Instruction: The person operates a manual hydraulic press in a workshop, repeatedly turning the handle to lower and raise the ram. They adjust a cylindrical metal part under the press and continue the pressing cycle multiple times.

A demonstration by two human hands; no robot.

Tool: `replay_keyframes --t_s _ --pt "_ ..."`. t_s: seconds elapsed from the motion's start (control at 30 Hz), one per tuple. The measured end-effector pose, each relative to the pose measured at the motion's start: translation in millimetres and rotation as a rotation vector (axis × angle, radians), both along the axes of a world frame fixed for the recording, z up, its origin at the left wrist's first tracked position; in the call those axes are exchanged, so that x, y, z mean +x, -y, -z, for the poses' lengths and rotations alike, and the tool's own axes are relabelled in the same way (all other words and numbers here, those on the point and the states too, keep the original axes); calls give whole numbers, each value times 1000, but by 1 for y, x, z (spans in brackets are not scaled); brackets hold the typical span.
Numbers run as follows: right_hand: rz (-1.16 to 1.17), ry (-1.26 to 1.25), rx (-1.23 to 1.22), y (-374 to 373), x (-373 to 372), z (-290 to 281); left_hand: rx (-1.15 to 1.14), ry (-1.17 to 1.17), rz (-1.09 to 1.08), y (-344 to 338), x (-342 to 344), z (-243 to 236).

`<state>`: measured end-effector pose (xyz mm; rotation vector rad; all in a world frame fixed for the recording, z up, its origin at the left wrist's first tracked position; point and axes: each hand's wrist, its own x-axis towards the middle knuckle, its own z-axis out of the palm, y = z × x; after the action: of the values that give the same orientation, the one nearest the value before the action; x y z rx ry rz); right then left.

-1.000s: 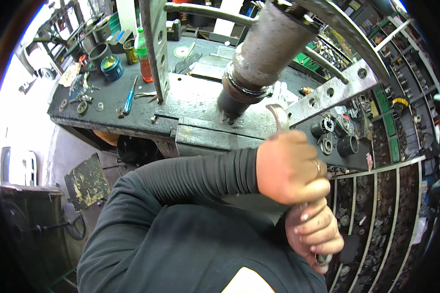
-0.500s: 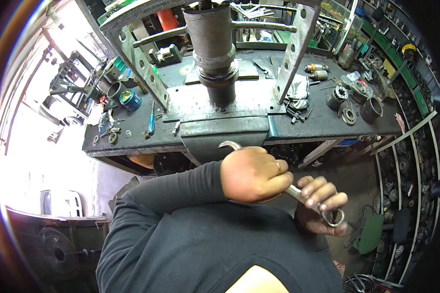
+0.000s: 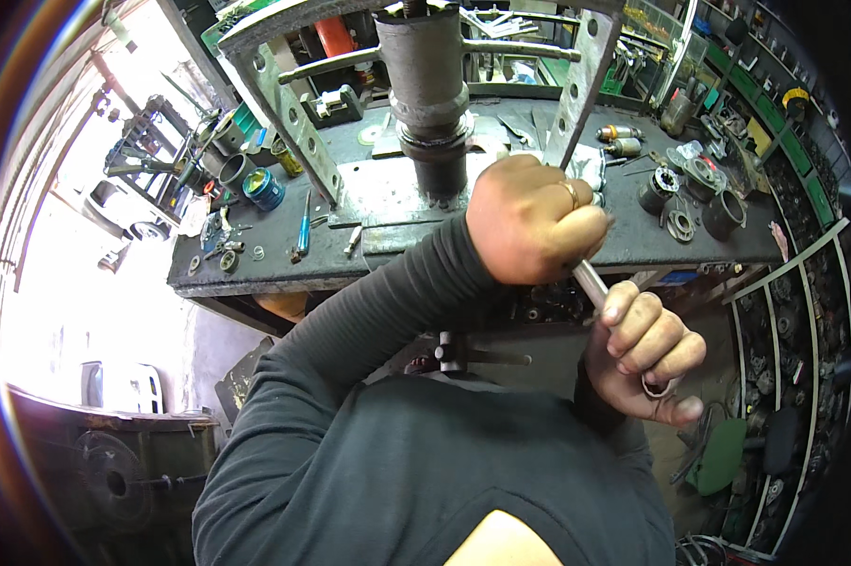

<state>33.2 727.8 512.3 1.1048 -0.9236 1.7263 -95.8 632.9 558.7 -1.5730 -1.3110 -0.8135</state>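
A metal wrench (image 3: 591, 284) slants between my two hands in front of the workbench. My left hand (image 3: 534, 222), with a ring on one finger, is closed in a fist around its upper part. The far end of the wrench is mostly hidden by that fist. My right hand (image 3: 650, 349) has its fingers curled over the lower shank, and the wrench's ring end shows just below them. Beyond my left hand a thick grey metal cylinder (image 3: 424, 75) stands upright inside a steel press frame (image 3: 301, 127) on the bench.
On the bench (image 3: 256, 275), a blue screwdriver (image 3: 305, 226) and a blue jar (image 3: 263, 191) lie left of the frame. Metal rings and a short tube (image 3: 723, 215) sit to the right. Shelves packed with parts (image 3: 775, 349) line the right side.
Both hands have risen with the wrench, away from my body and to the right. The wrench is steeper now, and my right fingers are curled tighter around it.
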Motion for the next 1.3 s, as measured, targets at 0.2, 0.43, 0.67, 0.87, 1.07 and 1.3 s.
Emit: replay_keyframes --t_s 0.2,0.43,0.67,0.87,1.07,1.3 --pt "-25 50 104 -6 -23 -9 36 27 -20 1 -25 6" --pt "-4 105 44 -6 -30 4 40 63 -76 1 -31 21" --pt "-120 213 -98 -10 -29 -16 13 152 -58 7 -30 13" --pt "-60 137 96 -5 -30 -32 115 121 27 5 -35 15" --pt "-33 163 123 -5 -29 -32 190 149 30 -4 -35 21" --pt "-58 182 52 -6 -28 -30 137 155 9 1 -33 22"
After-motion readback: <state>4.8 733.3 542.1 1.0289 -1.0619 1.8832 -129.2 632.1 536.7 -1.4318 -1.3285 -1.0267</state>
